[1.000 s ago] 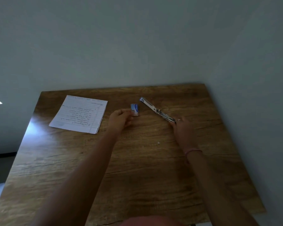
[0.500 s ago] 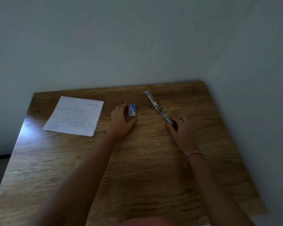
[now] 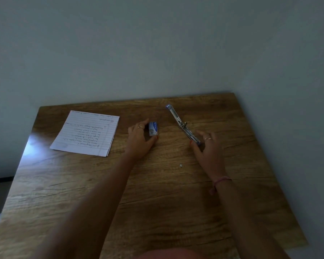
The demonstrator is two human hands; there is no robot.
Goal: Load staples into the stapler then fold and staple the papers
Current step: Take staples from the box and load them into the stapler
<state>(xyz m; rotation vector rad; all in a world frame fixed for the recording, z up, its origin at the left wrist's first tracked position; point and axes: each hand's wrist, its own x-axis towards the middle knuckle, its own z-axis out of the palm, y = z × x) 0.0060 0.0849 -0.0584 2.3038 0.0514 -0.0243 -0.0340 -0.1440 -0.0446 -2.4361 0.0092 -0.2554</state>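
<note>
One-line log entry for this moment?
stapler: opened flat on table | left hand: at staple box | right hand: at stapler's near end | papers: unfolded
</note>
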